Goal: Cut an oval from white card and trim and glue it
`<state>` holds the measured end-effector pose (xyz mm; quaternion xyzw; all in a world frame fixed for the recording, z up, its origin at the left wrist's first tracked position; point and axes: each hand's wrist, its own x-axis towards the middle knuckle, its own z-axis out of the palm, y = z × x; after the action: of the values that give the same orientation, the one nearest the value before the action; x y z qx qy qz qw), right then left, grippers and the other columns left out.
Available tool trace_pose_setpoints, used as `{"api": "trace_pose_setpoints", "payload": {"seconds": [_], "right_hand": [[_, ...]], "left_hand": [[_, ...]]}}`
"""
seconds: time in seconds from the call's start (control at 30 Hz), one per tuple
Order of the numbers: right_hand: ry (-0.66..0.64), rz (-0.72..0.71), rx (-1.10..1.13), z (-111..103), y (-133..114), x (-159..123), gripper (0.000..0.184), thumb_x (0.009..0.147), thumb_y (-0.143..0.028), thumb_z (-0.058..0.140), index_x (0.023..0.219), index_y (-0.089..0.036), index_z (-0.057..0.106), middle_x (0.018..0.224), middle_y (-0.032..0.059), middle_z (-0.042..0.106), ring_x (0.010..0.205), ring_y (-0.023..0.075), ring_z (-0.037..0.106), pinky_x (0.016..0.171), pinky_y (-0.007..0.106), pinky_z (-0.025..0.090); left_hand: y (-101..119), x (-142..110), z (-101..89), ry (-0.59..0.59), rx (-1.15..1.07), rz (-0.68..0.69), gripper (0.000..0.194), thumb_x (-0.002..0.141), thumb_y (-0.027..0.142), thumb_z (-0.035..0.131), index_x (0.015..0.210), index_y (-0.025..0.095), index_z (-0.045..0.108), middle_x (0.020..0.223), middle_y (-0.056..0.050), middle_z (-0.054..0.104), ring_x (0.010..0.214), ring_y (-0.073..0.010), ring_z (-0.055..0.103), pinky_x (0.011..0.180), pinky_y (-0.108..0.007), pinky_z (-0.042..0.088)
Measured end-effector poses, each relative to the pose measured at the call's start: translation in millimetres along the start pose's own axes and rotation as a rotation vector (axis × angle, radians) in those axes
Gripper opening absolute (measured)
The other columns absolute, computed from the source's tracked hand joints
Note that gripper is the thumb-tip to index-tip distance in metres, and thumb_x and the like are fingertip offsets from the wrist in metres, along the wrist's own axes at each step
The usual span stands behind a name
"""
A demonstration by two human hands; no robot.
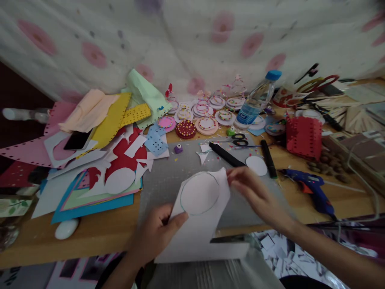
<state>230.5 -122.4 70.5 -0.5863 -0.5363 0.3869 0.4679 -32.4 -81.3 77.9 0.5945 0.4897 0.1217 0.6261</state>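
Sheet, white paper [201, 226]: held up over the near part of a grey cutting mat [156, 168], on a wooden table [114, 237]. Its outline is angular, with a notch at 4 o'clock. On its upper half a circle [200, 194] is drawn in thin line; clock positions below are taken from this circle.

Left hand [162, 228]: placed at 8 o'clock; the sheet is gripped, with the thumb laid on the paper's face.

Right hand [252, 190]: placed at 3 o'clock; the sheet's corner is met by the fingertips at 2 o'clock; whether it is pinched cannot be told.

Black pen [227, 154]: laid between 1 and 2 o'clock, with black-handled scissors [240, 140] seen beyond it.

White paper disc [256, 165]: laid at 2 o'clock, with a black marker [268, 158] set just beside it.

Blue glue gun [313, 188]: laid at 3 o'clock.

Water bottle [258, 100], blue-capped: stood at 1 o'clock.

Dark red beaded disc [185, 129]: placed near 12 o'clock, among small decorated rounds.

Yellow perforated sheet [116, 120]: heaped at 10 o'clock with other coloured papers.

Smartphone [79, 140]: rested on that heap, also at 10 o'clock.
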Motion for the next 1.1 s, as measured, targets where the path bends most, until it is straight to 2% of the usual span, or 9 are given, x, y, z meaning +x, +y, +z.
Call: {"api": "trace_pose_setpoints", "payload": {"seconds": [0.07, 0.1, 0.17, 0.23, 0.33, 0.53, 0.7, 0.87, 1.1], "right_hand": [[0.225, -0.282, -0.262, -4, -16, 8, 0.011, 0.094, -0.028, 0.048, 0.100, -0.021, 0.055, 0.103, 0.0081, 0.061, 0.100, 0.0209, 0.056, 0.089, 0.038, 0.043], [0.210, -0.397, -0.371, -3, -25, 13, 0.011, 0.094, -0.023, 0.046, 0.100, -0.020, 0.055, 0.103, 0.0091, 0.061, 0.100, 0.0208, 0.055, 0.089, 0.038, 0.042], [-0.020, -0.549, -0.549, 5, -44, 21, 0.018, 0.095, -0.019, 0.039, 0.094, -0.018, 0.057, 0.095, 0.0088, 0.063, 0.089, 0.0198, 0.056, 0.080, 0.036, 0.042], [-0.063, -0.623, -0.690, 18, -59, 29, 0.030, 0.097, -0.024, 0.035, 0.078, -0.018, 0.058, 0.085, 0.0092, 0.062, 0.078, 0.0199, 0.054, 0.072, 0.035, 0.039], [-0.046, -0.513, -0.632, 34, -67, 40, 0.041, 0.099, -0.028, 0.027, 0.065, -0.019, 0.047, 0.068, 0.0039, 0.052, 0.062, 0.0148, 0.046, 0.060, 0.030, 0.032], [-0.285, -0.120, -0.451, 41, -62, 40, 0.051, 0.097, -0.043, 0.022, 0.051, -0.022, 0.024, 0.048, -0.0060, 0.020, 0.044, 0.0078, 0.016, 0.048, 0.029, 0.014], [-0.252, -0.108, -0.494, 44, -62, 35, 0.049, 0.096, -0.039, 0.022, 0.051, -0.022, 0.025, 0.048, -0.0060, 0.019, 0.043, 0.0075, 0.014, 0.049, 0.030, 0.013], [-0.313, -0.158, -0.523, 53, -68, 35, 0.048, 0.097, -0.036, 0.023, 0.052, -0.020, 0.030, 0.048, -0.0044, 0.028, 0.045, 0.0077, 0.018, 0.051, 0.031, 0.014], [-0.329, -0.203, -0.435, 49, -68, 33, 0.048, 0.098, -0.034, 0.024, 0.052, -0.020, 0.032, 0.047, -0.0053, 0.028, 0.043, 0.0066, 0.022, 0.050, 0.028, 0.018]], "left_hand": [[5, -2, 5.9, 0.038, 0.114, 0.050, 0.044, 0.086, 0.054, 0.053, 0.067, 0.014, 0.055, 0.062, 0.002, 0.042, 0.062, -0.0111, 0.038, 0.053, -0.022, 0.028], [7, -4, 9.2, 0.034, 0.155, 0.078, 0.043, 0.088, 0.052, 0.050, 0.069, 0.014, 0.056, 0.063, 0.002, 0.044, 0.063, -0.0117, 0.040, 0.054, -0.022, 0.030], [10, -7, 14.6, 0.010, 0.236, 0.161, 0.040, 0.091, 0.048, 0.048, 0.070, 0.015, 0.055, 0.064, 0.002, 0.048, 0.063, -0.0121, 0.043, 0.056, -0.022, 0.032], [12, -11, 17.4, -0.021, 0.308, 0.244, 0.035, 0.093, 0.043, 0.047, 0.073, 0.016, 0.056, 0.066, 0.001, 0.053, 0.064, -0.0120, 0.047, 0.059, -0.022, 0.035], [13, -20, 16.6, -0.084, 0.389, 0.325, 0.028, 0.095, 0.037, 0.046, 0.079, 0.017, 0.060, 0.073, 0.000, 0.062, 0.069, -0.0129, 0.054, 0.064, -0.023, 0.038], [9, -32, 11.2, -0.134, 0.519, 0.417, 0.023, 0.093, 0.035, 0.053, 0.081, 0.020, 0.067, 0.073, -0.002, 0.065, 0.072, -0.0157, 0.057, 0.069, -0.025, 0.039], [21, -22, 11.1, -0.239, 0.369, 0.416, 0.040, 0.094, 0.043, 0.045, 0.066, 0.018, 0.059, 0.064, -0.002, 0.057, 0.062, -0.0140, 0.049, 0.061, -0.025, 0.034], [39, -1, 11.2, -0.143, 0.213, 0.437, 0.038, 0.093, 0.044, 0.044, 0.066, 0.020, 0.052, 0.062, -0.001, 0.049, 0.060, -0.0146, 0.044, 0.059, -0.027, 0.031], [25, 9, 22.7, -0.134, -0.009, 0.407, 0.060, 0.088, 0.070, 0.035, 0.056, 0.021, 0.044, 0.056, 0.000, 0.042, 0.056, -0.0153, 0.039, 0.058, -0.030, 0.030]]}}
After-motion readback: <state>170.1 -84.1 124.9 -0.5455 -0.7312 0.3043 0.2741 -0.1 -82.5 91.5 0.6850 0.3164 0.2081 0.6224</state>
